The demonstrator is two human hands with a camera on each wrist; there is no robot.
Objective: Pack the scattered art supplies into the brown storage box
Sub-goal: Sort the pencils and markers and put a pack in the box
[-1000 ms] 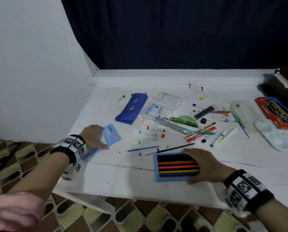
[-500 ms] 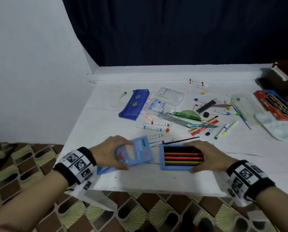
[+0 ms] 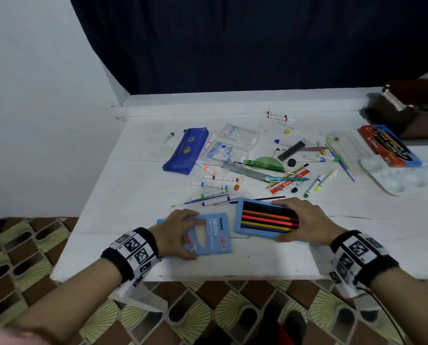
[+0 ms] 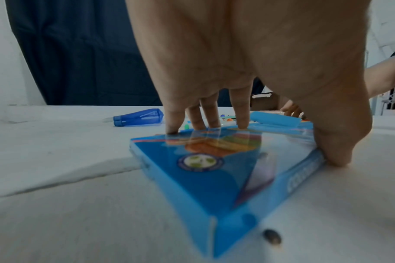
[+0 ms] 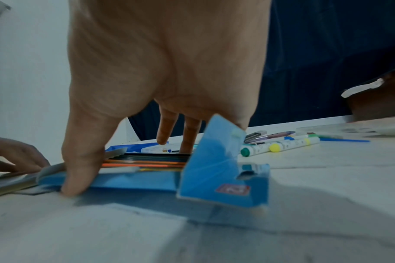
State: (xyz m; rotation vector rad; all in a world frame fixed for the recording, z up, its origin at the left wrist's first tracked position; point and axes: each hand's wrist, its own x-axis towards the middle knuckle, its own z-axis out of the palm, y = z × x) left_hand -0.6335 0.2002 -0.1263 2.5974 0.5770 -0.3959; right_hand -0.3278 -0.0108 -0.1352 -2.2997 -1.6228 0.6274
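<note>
Left hand (image 3: 175, 232) has slid the blue sleeve (image 3: 211, 235) in beside the pencil tray (image 3: 265, 220), both now at the near edge of the surface (image 3: 133, 185).
Each hand grips its piece, thumb on the near edge, fingers on the far: right hand (image 3: 305, 220) on the tray. Brown storage box (image 3: 412, 108) sits far right.
</note>
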